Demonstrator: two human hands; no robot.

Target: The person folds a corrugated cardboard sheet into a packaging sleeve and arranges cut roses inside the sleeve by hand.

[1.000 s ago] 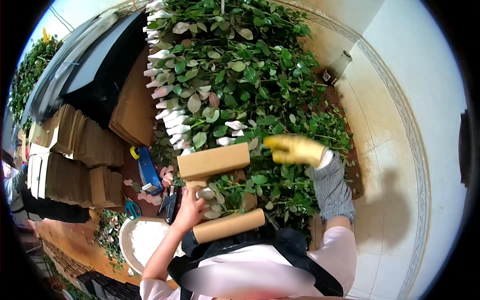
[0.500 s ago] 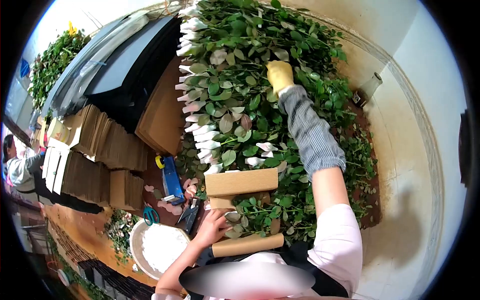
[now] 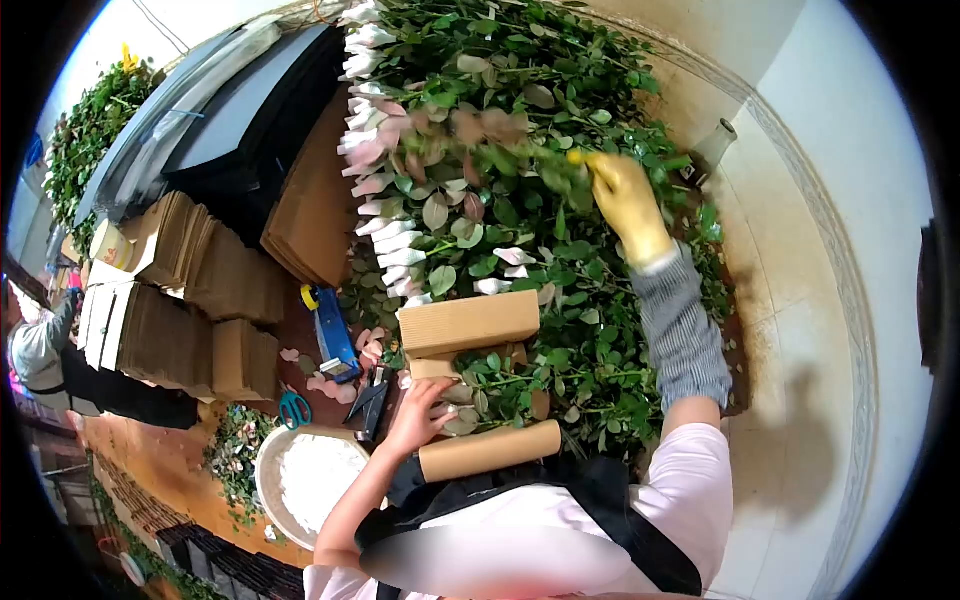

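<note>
My right hand [image 3: 625, 195], in a yellow glove and grey striped sleeve, is closed around the stem of a rose [image 3: 490, 140]. This rose is smeared by motion, its pale pink head toward the left, above a big pile of leafy roses [image 3: 560, 250] with white-sleeved heads. My bare left hand [image 3: 420, 415] rests low in front of me, fingers curled over the head end of a small bunch of roses [image 3: 500, 385]. That bunch lies between a corrugated cardboard piece [image 3: 470, 322] and a rolled brown cardboard [image 3: 490, 452]. What the left fingertips touch is partly hidden.
Left of my hands are a blue tape dispenser [image 3: 335, 335], a black stapler [image 3: 372, 402], teal scissors [image 3: 294, 408] and a basin of white material [image 3: 315, 485]. Cardboard stacks [image 3: 155, 335] stand further left. Another person [image 3: 50, 350] is at the far left; a glass bottle [image 3: 712, 145] stands by the wall.
My right hand has drawn back right and toward me from the pile, bringing a rose out by its stem. My left hand stays at the small bunch; the view has shifted slightly.
</note>
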